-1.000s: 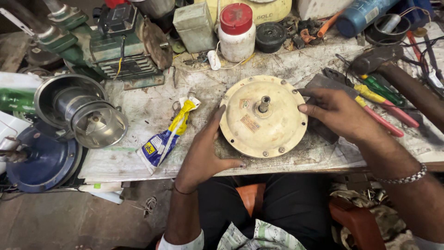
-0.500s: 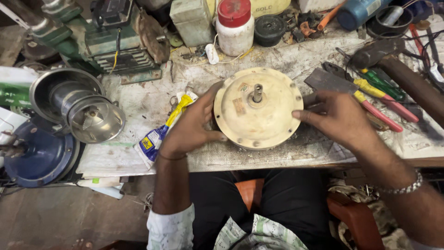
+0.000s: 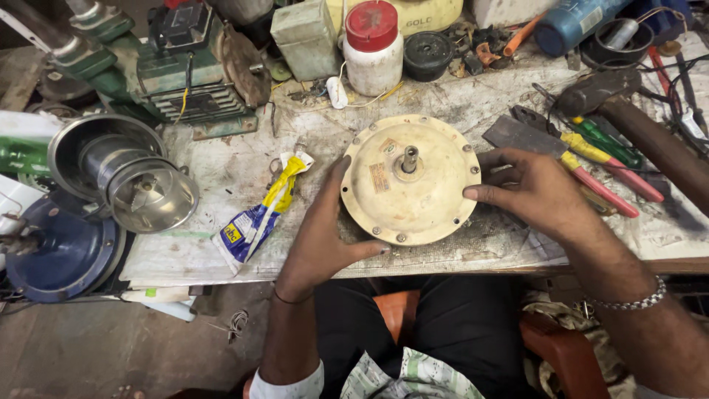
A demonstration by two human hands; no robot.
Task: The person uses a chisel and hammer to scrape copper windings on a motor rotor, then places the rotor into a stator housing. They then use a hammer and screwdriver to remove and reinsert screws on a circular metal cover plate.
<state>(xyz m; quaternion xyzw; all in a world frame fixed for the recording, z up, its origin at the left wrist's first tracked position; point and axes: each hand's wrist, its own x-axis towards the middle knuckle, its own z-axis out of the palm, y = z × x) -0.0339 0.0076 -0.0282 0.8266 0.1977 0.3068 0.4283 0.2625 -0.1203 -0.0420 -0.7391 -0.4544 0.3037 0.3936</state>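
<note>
A round cream-coloured motor housing with a short metal shaft at its centre and bolts around its rim lies flat on the paper-covered workbench. My left hand cups its left and lower edge. My right hand presses against its right edge with the fingers curled on the rim. Both hands hold the housing between them.
A blue-and-yellow pouch lies left of the housing. Pliers and screwdrivers lie to the right. A red-lidded white jar, a green box and a green motor stand behind. A steel funnel-shaped part sits far left.
The housing has turned a little between my hands. My left hand slid from the upper left rim down to the lower left edge; my right hand stayed on the right rim.
</note>
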